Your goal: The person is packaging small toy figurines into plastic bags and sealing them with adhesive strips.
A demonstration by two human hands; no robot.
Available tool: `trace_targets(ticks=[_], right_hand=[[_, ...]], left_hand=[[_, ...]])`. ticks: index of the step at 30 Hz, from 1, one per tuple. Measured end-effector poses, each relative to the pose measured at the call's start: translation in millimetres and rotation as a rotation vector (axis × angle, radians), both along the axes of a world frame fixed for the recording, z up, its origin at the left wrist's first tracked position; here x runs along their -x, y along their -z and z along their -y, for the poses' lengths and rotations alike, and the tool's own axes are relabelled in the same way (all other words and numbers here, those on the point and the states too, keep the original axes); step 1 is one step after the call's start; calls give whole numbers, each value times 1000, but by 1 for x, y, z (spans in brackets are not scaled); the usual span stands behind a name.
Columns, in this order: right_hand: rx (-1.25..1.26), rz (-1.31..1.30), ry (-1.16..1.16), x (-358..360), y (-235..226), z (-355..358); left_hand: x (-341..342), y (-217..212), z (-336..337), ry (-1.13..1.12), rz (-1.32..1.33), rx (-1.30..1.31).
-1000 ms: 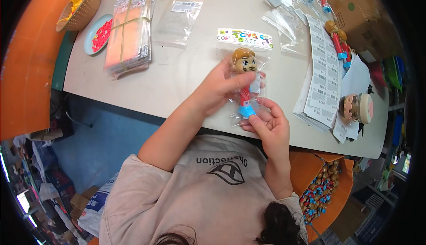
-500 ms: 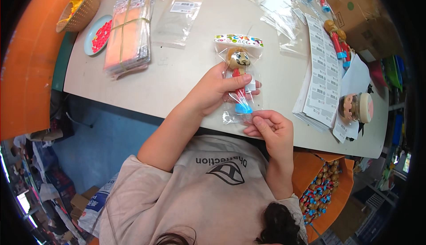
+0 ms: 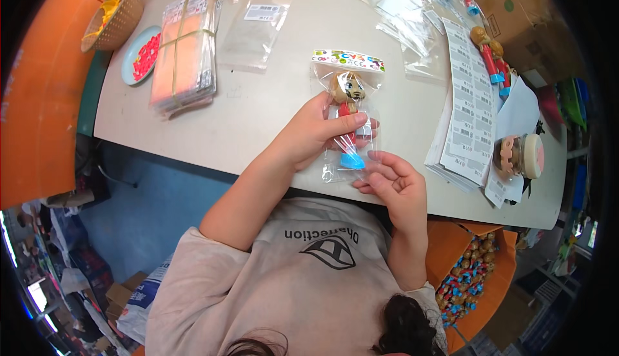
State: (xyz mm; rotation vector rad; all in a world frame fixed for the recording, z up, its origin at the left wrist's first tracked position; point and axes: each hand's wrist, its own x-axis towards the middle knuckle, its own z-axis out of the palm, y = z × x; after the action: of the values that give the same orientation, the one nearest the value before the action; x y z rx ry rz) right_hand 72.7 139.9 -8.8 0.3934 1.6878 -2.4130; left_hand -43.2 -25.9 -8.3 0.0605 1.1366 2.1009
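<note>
A small doll toy (image 3: 348,108) with a round brown head, red body and blue base sits inside a clear plastic bag (image 3: 347,121) that has a colourful card header. My left hand (image 3: 316,134) grips the bag around the toy's middle, thumb across the front. My right hand (image 3: 390,182) pinches the bag's bottom edge just right of the blue base. The bag stands upright over the near edge of the beige table (image 3: 258,117).
A banded stack of packets (image 3: 186,50), a plate of red pieces (image 3: 142,56) and a wicker basket (image 3: 113,18) lie at the left. Empty clear bags (image 3: 255,24), barcode label sheets (image 3: 467,108), more dolls (image 3: 491,56), a tape roll (image 3: 519,156). An orange bin of dolls (image 3: 471,272) stands below.
The bagged toy has shifted farther from me on the table and turned upright. My right hand slid from the blue base to the bag's bottom corner.
</note>
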Motion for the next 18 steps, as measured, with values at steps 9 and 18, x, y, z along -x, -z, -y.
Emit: trace_targets(ticks=[9, 18], right_hand=[[-64, 55, -51, 0, 0, 0], [-79, 32, 14, -5, -1, 0]], left_hand=[[0, 8, 7, 32, 29, -58], [1, 6, 7, -65, 48, -173]])
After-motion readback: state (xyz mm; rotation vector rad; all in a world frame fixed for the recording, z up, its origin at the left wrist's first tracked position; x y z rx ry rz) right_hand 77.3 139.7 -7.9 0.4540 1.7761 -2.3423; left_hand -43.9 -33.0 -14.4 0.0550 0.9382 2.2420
